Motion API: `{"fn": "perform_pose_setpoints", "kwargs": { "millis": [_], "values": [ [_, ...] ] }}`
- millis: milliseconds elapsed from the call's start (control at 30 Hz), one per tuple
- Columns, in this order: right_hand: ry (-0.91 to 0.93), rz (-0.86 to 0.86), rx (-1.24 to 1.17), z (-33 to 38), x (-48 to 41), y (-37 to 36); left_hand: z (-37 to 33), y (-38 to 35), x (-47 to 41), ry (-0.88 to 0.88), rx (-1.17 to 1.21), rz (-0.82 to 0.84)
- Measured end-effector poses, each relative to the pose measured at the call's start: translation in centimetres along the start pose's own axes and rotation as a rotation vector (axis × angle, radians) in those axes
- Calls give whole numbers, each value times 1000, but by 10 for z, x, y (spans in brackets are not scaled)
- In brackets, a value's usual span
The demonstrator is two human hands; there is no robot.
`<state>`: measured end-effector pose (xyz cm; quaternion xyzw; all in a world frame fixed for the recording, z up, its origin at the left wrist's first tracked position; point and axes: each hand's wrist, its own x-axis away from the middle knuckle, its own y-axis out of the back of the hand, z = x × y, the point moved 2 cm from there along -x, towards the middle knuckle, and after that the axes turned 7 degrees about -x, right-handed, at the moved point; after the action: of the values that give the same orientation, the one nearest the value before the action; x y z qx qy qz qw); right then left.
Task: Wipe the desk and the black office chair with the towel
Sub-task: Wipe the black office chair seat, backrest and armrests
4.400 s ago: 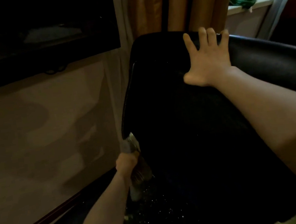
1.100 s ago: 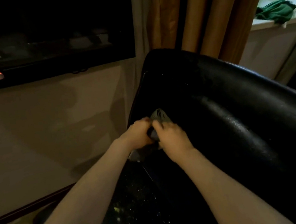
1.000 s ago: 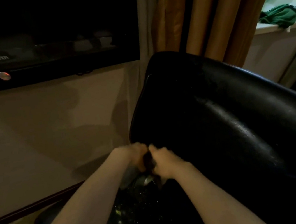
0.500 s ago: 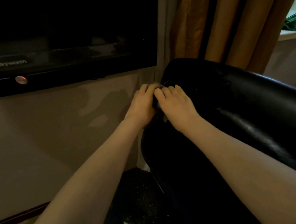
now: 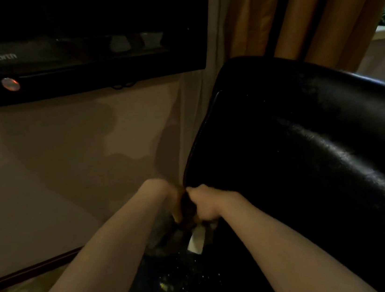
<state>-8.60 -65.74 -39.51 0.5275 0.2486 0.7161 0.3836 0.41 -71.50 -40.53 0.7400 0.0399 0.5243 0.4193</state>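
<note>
The person is wiping the left edge of the black padded leather office chair (image 5: 310, 154), low on its backrest. The right hand (image 5: 205, 203) has its grip curled tight round the grey crumpled towel (image 5: 166, 235), pinching it over that edge. The left hand (image 5: 173, 202) sits against it on the outer side with its fingers hidden, so its grip cannot be told. The towel's bulk and white tag (image 5: 196, 242) hang just below the hands, above the chair's speckled seat (image 5: 185, 281). For a good wipe, the cloth is best wrapped over the piped rim and slid along it with even pressure. Left of the chair, the pale sheer curtain (image 5: 194, 111) and beige wall (image 5: 56, 176) stand near, leaving little elbow room. The chair's broad back to the right is open.
</note>
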Motion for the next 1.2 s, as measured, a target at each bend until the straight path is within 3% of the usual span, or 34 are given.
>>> {"fn": "perform_pose_setpoints", "kwargs": {
  "millis": [33, 100, 167, 267, 333, 367, 533, 633, 700, 800, 833, 900, 967, 1100, 1200],
  "values": [
    [27, 3, 66, 3, 8, 0, 1, -2, 5, -24, 50, -7],
    [75, -150, 266, 10, 26, 17, -1, 12, 21, -97, 192, -181],
    [96, -416, 398, 9, 51, 47, -9, 40, 38, -142, 208, -470],
    [184, -987, 573, -1, 93, 89, -41, 87, 77, -254, 193, -979],
    [182, -1269, 612, -16, 118, 99, -67, 105, 92, -411, 228, -1174],
    [157, -1318, 631, -26, 125, 99, -78, 108, 91, -453, 216, -1204],
    [3, -1223, 658, -55, 133, 63, -113, 65, 57, -453, 229, -1303],
    [64, -1127, 632, -45, 122, 17, -106, 13, 43, -468, 278, -1270],
    [22, -878, 537, -34, 120, -16, -93, -21, 40, -430, 236, -998],
    [-109, -229, 154, -20, 104, -72, -71, -72, 37, -245, 30, -336],
    [-112, -172, 134, -11, 99, -83, -62, -85, 37, -219, 52, -239],
    [-56, -262, 221, 1, 91, -88, -45, -94, 36, -198, 144, -274],
    [17, -459, 297, 6, 81, -81, -29, -87, 36, -192, 179, -489],
    [221, -1114, 464, 6, 60, -46, -10, -44, 31, -288, 218, -1027],
    [202, -1251, 595, -4, 37, -25, 0, -15, 16, -343, 173, -1230]
  ]
}}
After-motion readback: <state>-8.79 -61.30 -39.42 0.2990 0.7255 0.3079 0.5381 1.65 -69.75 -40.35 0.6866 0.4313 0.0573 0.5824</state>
